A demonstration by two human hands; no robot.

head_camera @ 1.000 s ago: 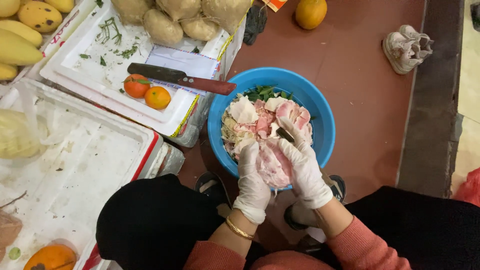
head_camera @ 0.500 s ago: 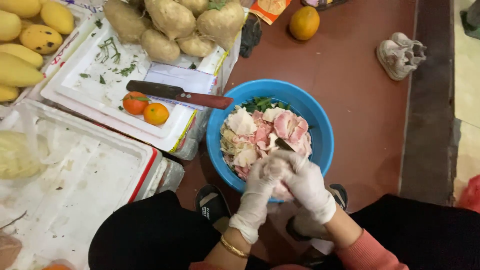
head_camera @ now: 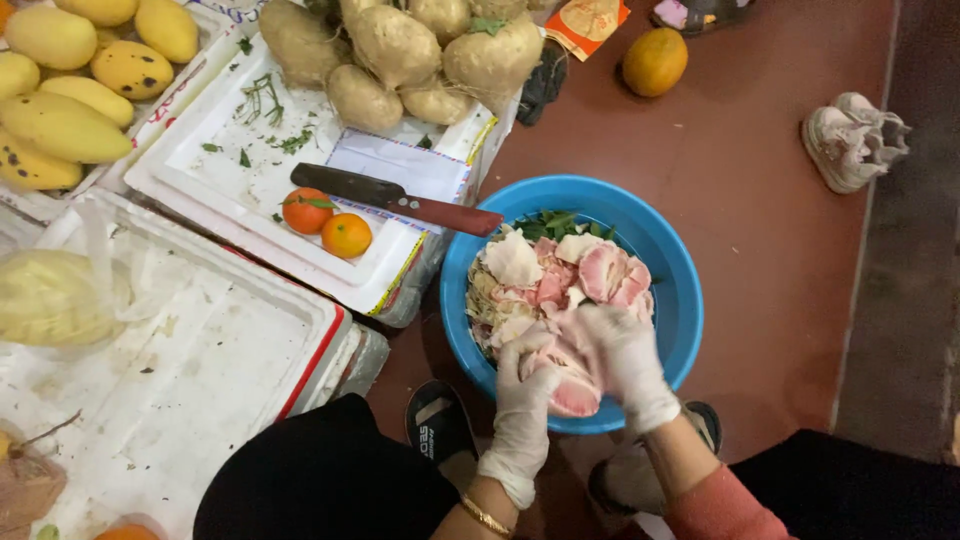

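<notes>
Hands: both gloved, pressed together over the near edge of the bowl [head_camera: 672, 262], closer to the body than a second ago.
Left hand [head_camera: 527, 372]: fingers wrapped round the near side of a pink fruit piece [head_camera: 570, 385].
Right hand [head_camera: 622, 355]: laid over the far side of the same piece, thumb beside the left hand; the dark tool it showed a second ago is no longer visible.
Fruit piece: clamped between both hands, over the bowl's near rim.
Bowl: blue, on the floor just beyond the hands, holding pink and white peel scraps [head_camera: 560, 275] with green leaves [head_camera: 555, 225] at the far side.
Knife [head_camera: 395, 198]: up and left of the hands, on a white foam lid, unmoved.
Oranges [head_camera: 326, 224]: two, just beside the knife blade.
Mangoes [head_camera: 75, 85]: far left.
Tubers [head_camera: 400, 55]: piled beyond the knife.
Shoe [head_camera: 855, 138]: far right, on the floor.
</notes>
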